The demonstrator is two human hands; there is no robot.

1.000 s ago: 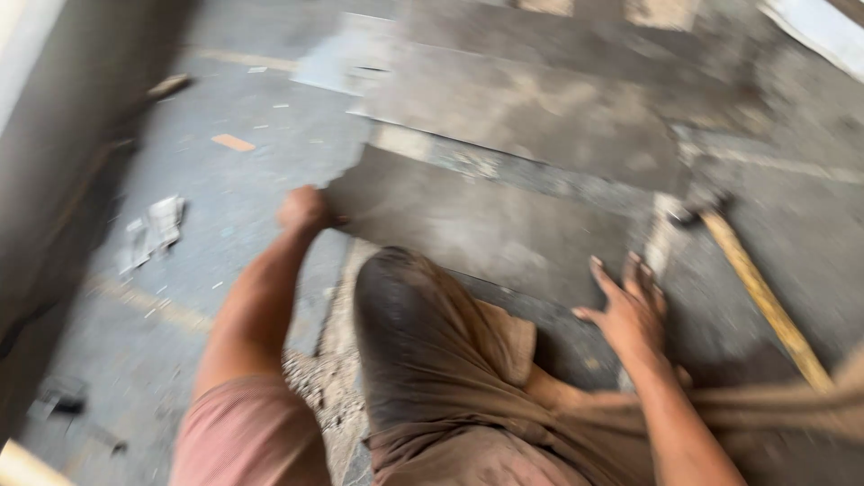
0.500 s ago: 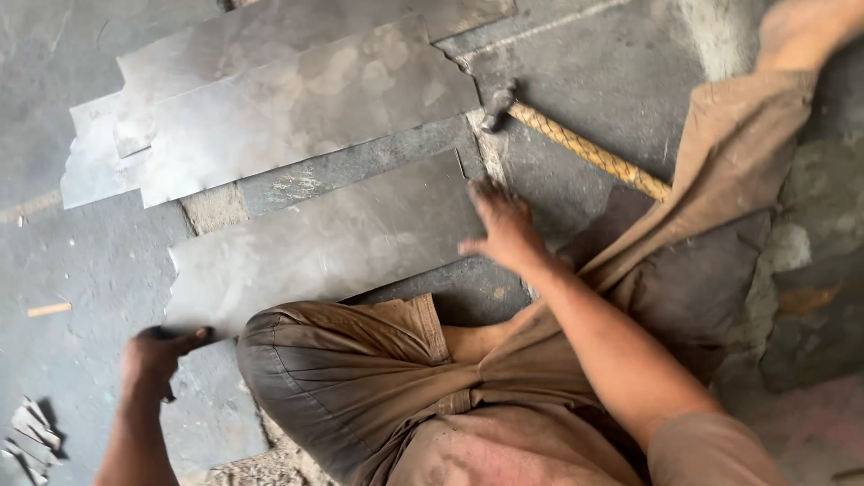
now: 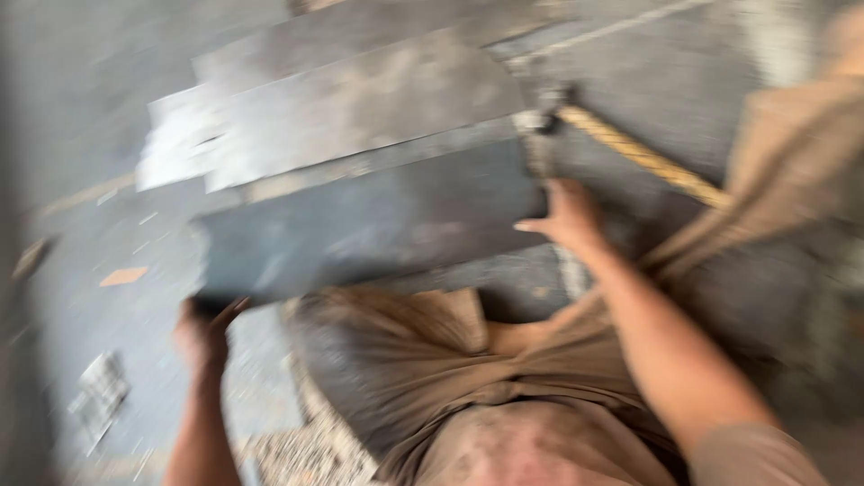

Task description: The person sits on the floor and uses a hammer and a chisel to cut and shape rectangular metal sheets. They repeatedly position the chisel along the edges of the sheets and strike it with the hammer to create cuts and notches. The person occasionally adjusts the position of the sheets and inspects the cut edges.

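A large grey stone slab lies tilted in front of my bent knee. My left hand grips its near left corner. My right hand presses against its right edge, fingers on the side. The slab looks raised off the floor at my side. The picture is blurred by motion.
More grey slabs lie flat on the concrete floor beyond. A hammer with a yellowish wooden handle rests at the right, its head near the slab's far right corner. Crumpled paper and gravel lie at lower left.
Both hands have taken hold of the slab's ends and its near edge has come up toward me. The view has swung and blurred.
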